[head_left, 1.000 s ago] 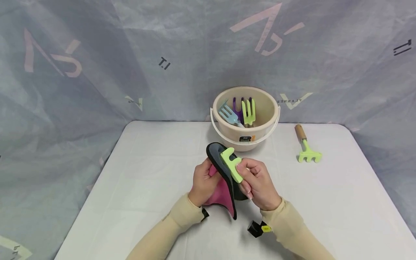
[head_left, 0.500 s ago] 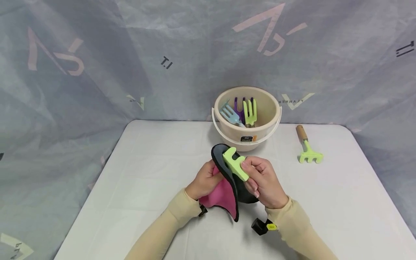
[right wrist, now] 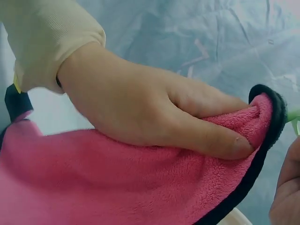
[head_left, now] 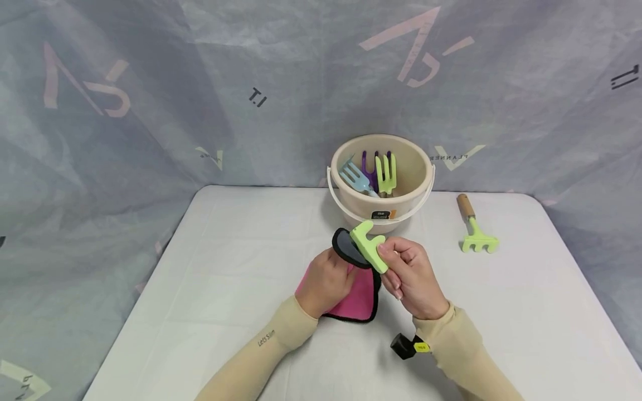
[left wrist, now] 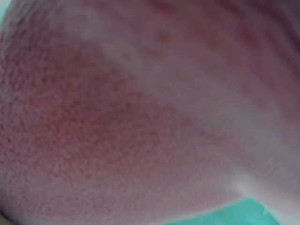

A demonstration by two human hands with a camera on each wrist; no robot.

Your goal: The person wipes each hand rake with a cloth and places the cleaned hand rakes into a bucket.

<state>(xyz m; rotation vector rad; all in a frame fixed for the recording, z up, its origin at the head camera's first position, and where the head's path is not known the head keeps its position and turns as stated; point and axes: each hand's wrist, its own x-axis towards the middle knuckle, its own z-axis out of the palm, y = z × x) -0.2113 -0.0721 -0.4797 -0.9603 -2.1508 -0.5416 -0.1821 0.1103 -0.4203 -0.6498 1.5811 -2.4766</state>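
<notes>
Head view, left hand [head_left: 323, 284] is gripping a pink, black-edged cloth [head_left: 362, 298], right hand [head_left: 413, 277] is pinching a green rake [head_left: 369, 249] at the cloth's fold, a beige bucket [head_left: 358, 207] is standing behind.

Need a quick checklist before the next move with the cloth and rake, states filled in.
1. Left hand gripping the pink cloth: ok.
2. Right hand pinching the green rake by its head: ok.
3. Cloth in contact with the rake head: cannot tell; they overlap in the head view.
4. Bucket upright, forks inside: ok.
5. Second rake on the table, apart from both hands: ok.
6. Left wrist view usable: not ok; blurred skin fills most of it.
</notes>
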